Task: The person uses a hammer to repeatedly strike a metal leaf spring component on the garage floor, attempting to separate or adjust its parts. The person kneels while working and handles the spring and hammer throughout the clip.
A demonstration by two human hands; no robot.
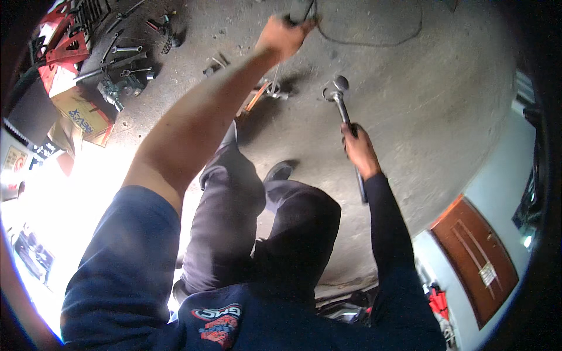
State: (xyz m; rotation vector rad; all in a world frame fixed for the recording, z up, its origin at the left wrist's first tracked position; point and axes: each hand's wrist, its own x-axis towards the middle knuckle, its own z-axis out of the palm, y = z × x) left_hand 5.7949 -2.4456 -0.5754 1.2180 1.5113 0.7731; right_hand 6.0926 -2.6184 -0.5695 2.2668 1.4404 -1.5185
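My right hand (362, 151) is closed around the handle of a long metal hammer (342, 106). Its rounded head points away from me above the concrete floor, and the handle end sticks out below my fist. My left arm reaches far forward. At the top edge, my left hand (284, 40) is closed on a dark grey object (300, 10), cut off by the picture's edge, so its kind does not show. From beside that hand a thin dark cable (374, 44) loops to the right over the floor.
Wrenches (127, 49) and metal parts (111, 93) lie at the far left, by red stands (67, 50) and a yellow cardboard box (88, 116). An orange-handled tool (255, 98) lies ahead of my knees. A brown door (477, 260) stands at the right.
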